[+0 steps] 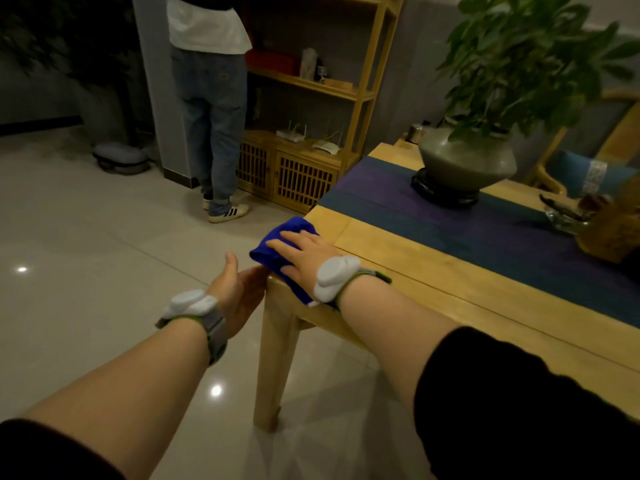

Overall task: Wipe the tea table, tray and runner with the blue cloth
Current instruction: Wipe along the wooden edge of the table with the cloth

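One blue cloth [277, 244], bunched, sits on the near-left corner of the wooden tea table [433, 271], part of it hanging over the table edge. R hand [303, 252] lies flat on top of cloth, palm down, fingers spread and pressing it to the wood; not a pinch, just a flat-palm hold. L hand [239, 285] is off the table, just beside the corner & below the cloth's overhang, palm up/inward, fingers loosely open, thumb raised, holding nothing. Fingertips look close to the table edge; can't tell if touching.

Both wrists carry a grey strap w/ white device: L wrist device [190, 303], R wrist device [334, 275]. Dark sleeves pushed up on both forearms.

Runner [467, 223], dark blue w/ purple band, runs lengthwise down the middle of the tabletop, well apart from the cloth w/ bare wood between. On the runner at the far end: potted plant [467, 157] in a greyish-green pot on a dark round stand. Right edge of view: blurred woven/wooden item [613, 233] & something glassy next to it, too unclear to name; tray not identifiable.

Table leg [273, 358] stands on glossy tiled floor [104, 254]. Further back, another person [211, 109] in jeans & sneakers stands facing a wooden shelf unit [311, 133].
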